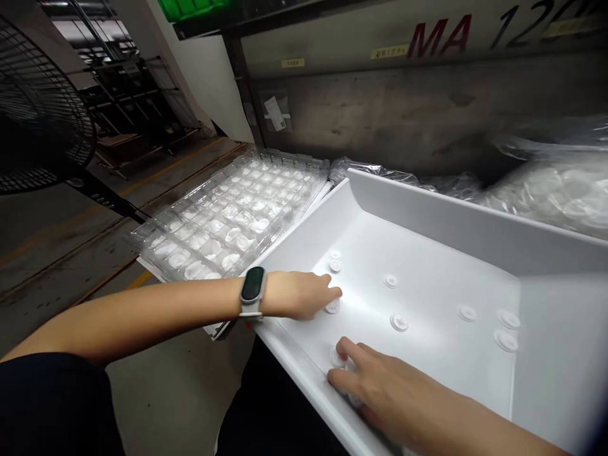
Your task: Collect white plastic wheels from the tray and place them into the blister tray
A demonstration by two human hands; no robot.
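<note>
Several small round white plastic discs with raised rings lie in a large white tray. My left hand (301,295), with a watch on its wrist, reaches over the tray's left side. Its fingers are curled closed above a white plastic disc (333,307); what is between them, if anything, is hidden. Near the tray's front edge, my right hand (380,386) curls its thumb and finger round a white plastic disc (336,357). Another disc (354,400) shows partly under that hand. Single discs (399,322) lie scattered across the tray floor.
The white tray (427,209) has raised walls. Left of it, a clear compartmented blister tray (223,221) holds many white pieces. Clear plastic bags (560,190) lie behind, against a machine (380,101). A fan (42,114) stands at far left.
</note>
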